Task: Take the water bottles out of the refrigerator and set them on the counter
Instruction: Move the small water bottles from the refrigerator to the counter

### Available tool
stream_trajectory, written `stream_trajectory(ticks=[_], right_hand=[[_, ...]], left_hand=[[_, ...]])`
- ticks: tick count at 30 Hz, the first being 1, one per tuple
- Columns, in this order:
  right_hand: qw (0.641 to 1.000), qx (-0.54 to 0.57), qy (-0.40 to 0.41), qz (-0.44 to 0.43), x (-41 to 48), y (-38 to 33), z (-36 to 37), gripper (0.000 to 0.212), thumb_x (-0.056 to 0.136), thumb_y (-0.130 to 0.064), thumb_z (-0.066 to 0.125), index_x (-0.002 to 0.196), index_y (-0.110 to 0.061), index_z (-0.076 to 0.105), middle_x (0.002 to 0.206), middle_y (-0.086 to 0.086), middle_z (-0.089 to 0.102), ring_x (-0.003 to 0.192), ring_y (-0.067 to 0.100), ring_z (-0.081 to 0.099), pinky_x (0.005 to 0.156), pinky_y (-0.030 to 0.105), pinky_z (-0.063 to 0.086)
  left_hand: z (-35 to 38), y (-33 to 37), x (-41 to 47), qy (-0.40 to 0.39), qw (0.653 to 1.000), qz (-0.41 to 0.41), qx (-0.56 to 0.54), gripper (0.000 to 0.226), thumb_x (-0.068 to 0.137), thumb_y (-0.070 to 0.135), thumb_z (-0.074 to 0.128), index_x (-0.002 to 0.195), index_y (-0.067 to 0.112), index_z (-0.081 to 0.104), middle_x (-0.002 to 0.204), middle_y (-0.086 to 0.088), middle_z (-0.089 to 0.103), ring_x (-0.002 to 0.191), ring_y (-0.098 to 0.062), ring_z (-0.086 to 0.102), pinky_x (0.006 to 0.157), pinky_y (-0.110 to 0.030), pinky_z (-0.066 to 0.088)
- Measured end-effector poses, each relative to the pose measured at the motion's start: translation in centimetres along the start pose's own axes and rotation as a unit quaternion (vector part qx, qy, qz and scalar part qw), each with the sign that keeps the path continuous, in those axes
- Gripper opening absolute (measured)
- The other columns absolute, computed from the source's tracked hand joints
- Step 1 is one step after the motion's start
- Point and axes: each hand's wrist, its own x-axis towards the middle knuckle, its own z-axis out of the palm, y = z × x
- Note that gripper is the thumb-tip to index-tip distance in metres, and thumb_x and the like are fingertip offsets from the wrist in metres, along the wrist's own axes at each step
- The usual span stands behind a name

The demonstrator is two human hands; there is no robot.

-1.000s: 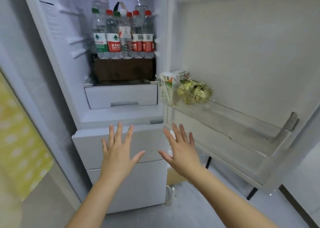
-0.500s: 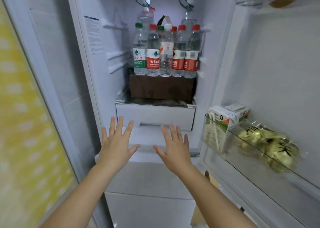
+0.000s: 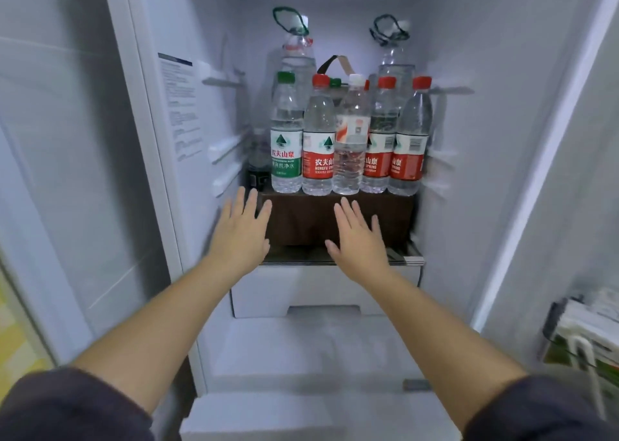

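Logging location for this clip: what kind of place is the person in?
Probably a home kitchen, though little beyond the appliance shows. The person faces an open refrigerator, with water bottles lined up inside and a carton in its door rack.

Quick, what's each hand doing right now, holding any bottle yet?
Left hand: open, fingers straight, holding nothing, below the green-label water bottle.
Right hand: open, holding nothing, in front of the brown box.
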Motion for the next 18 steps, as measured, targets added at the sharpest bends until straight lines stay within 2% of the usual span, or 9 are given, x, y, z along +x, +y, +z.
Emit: stream_trajectory(ticks=[4,6,8,10,13,18], right_hand=[[0.998,-0.019,0.002,-0.052,2.7,0.7,-0.9,0.065,0.100,-0.028,0.045,0.156,-0.013,0.015,0.164,0.001,0.009,0.151,0.016,0.003,0.122,0.042,0.010],[0.998,-0.011,-0.007,-0.064,3.5,0.9,-1.3,0.056,0.099,-0.024,0.049,0.150,-0.012,0.032,0.163,0.003,0.017,0.150,0.017,0.012,0.121,0.040,0.017],[0.997,-0.022,-0.010,-0.078,4.0,1.1,-1.9,0.035,0.096,-0.022,0.052,0.128,-0.009,0.060,0.161,0.003,0.024,0.146,0.018,0.026,0.116,0.038,0.029],[0.997,-0.027,-0.015,-0.076,4.3,1.1,-2.7,0.025,0.095,-0.025,0.052,0.100,-0.009,0.071,0.158,0.000,0.031,0.133,0.015,0.045,0.102,0.033,0.041],[0.997,-0.009,-0.041,-0.070,4.4,1.1,-3.7,0.030,0.095,-0.030,0.052,0.073,-0.015,0.066,0.157,-0.009,0.032,0.107,0.006,0.058,0.081,0.025,0.045],[0.996,0.017,-0.061,-0.057,4.5,1.2,-4.0,0.038,0.093,-0.034,0.054,0.059,-0.018,0.059,0.157,-0.015,0.029,0.084,-0.002,0.055,0.080,0.026,0.048]], left_hand=[[-0.7,-1.8,4.6,0.013,0.995,0.010,0.102,0.069,0.095,0.028,0.042,0.152,0.003,0.013,0.159,-0.019,0.011,0.147,-0.035,0.005,0.119,-0.046,0.007],[-1.0,-3.0,6.4,0.017,0.988,0.006,0.152,0.063,0.095,0.024,0.038,0.150,0.000,0.017,0.157,-0.021,0.016,0.147,-0.035,0.010,0.119,-0.045,0.008],[-1.0,-3.9,8.0,0.020,0.984,-0.002,0.179,0.060,0.096,0.022,0.036,0.148,-0.002,0.020,0.156,-0.023,0.020,0.146,-0.036,0.014,0.119,-0.044,0.010],[-0.6,-4.1,9.4,0.011,0.979,-0.004,0.202,0.060,0.096,0.022,0.036,0.148,-0.003,0.021,0.155,-0.023,0.022,0.145,-0.037,0.017,0.119,-0.044,0.011],[0.1,-3.9,11.5,-0.019,0.972,-0.007,0.234,0.062,0.097,0.023,0.033,0.150,-0.003,0.014,0.158,-0.023,0.015,0.146,-0.036,0.014,0.120,-0.044,0.009],[0.2,-4.3,17.2,-0.050,0.964,0.001,0.261,0.059,0.102,0.030,0.030,0.152,0.003,0.015,0.160,-0.018,0.012,0.148,-0.033,0.010,0.120,-0.043,0.007]])
